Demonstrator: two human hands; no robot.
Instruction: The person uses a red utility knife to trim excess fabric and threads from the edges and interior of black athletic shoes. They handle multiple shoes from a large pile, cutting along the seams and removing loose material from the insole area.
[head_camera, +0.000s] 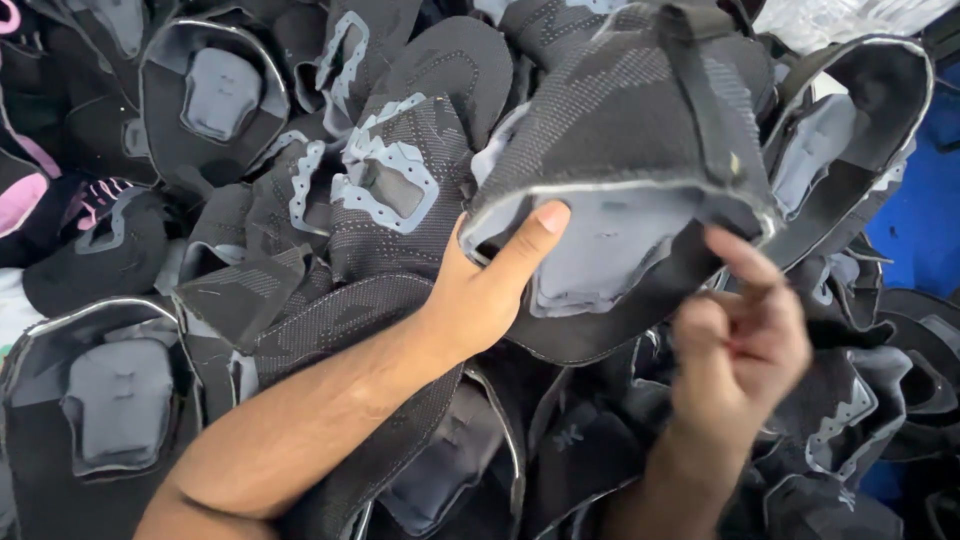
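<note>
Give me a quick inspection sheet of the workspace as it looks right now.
Surface: hidden under a heap of fabric pieces.
Job's things: black knit shoe upper, grey lining facing the camera, held up over the heap.
Clutter: black and grey shoe uppers piled all over; pink-trimmed pieces far left.
Grippers: left hand grips the upper's rim, thumb inside; right hand blurred, fingertips at its right edge.
Cables: nothing seen.
Surroundings: blue surface at right.

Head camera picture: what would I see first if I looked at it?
First, the big black knitted shoe upper held up in the middle, its grey lining facing you. The left hand grips its edge with the thumb inside, and the blurry right hand reaches up to its lower right edge. All around lies a pile of black and grey shoe uppers.
</note>
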